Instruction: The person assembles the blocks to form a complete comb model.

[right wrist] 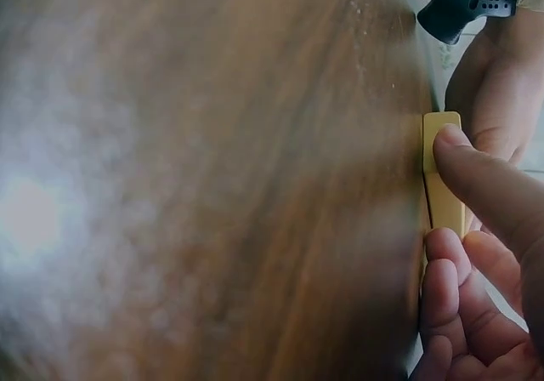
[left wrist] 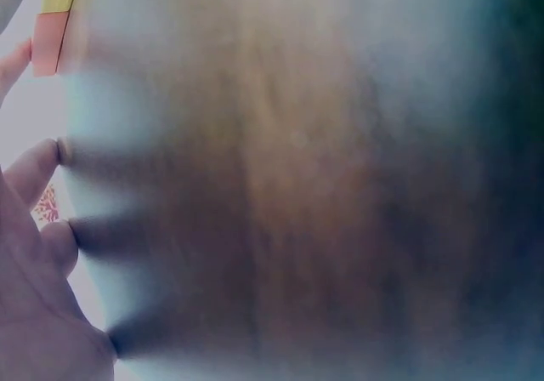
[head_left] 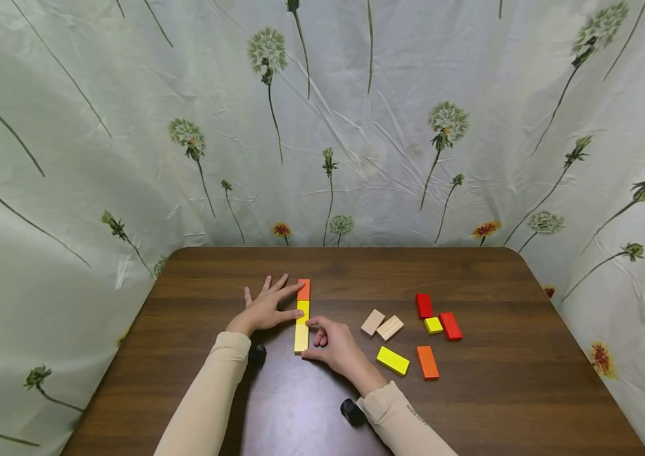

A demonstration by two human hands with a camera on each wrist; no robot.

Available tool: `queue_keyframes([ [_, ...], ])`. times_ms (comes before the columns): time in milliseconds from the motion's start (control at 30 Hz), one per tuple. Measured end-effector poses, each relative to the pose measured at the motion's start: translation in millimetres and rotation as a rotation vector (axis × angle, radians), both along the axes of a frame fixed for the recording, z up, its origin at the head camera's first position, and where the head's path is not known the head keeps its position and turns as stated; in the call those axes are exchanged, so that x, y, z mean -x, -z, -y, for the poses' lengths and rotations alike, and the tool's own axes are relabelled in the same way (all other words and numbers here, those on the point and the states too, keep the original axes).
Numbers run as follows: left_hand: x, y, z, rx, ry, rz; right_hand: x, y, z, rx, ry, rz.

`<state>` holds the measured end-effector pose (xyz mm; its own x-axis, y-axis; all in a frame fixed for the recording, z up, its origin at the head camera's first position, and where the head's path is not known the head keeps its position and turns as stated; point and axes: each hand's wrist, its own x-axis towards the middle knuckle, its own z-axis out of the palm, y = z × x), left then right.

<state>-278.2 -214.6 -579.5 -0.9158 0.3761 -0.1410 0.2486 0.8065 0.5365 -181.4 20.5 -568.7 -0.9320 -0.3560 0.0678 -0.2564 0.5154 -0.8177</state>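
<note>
Three blocks lie end to end in a straight row: an orange block (head_left: pixel 303 289) at the far end, a yellow block (head_left: pixel 303 308) in the middle and a pale yellow block (head_left: pixel 301 340) nearest me. My left hand (head_left: pixel 265 308) is spread to the left of the row, its index fingertip on the orange block and its thumb at the yellow one. From the right side, my right hand (head_left: pixel 341 345) pinches the pale yellow block lengthwise, thumb at its near end and index finger by its far end. In the right wrist view the thumb (right wrist: pixel 489 181) covers part of that block.
To the right lie two light wooden blocks (head_left: pixel 373 322), a yellow block (head_left: pixel 393 360), an orange block (head_left: pixel 427 362), two red blocks (head_left: pixel 450 326) and a small yellow block (head_left: pixel 433 325). A flower-print cloth (head_left: pixel 357 126) hangs behind the brown table (head_left: pixel 499 380).
</note>
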Motion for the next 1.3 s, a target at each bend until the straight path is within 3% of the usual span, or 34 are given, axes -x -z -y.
queue_keyframes([
  [467,-10.3,-17.9,-6,-0.031,0.007,0.006,1.4,-3.8,-1,-0.029,-0.013,0.030],
  [667,-5.9,-11.5,-2,-0.010,0.023,-0.021,2.0,-5.3,-1,-0.038,-0.025,0.049],
  [833,-3.5,-12.3,-2,0.016,0.034,0.013,2.7,-5.4,-3,-0.036,-0.031,0.043],
  [1100,-6.6,-30.4,-4,0.020,0.066,0.070,5.6,-7.1,-5,-0.059,-0.037,0.056],
  [1300,-8.0,-28.5,-2,0.018,0.082,0.083,6.3,-7.2,-6,-0.058,-0.051,0.053],
])
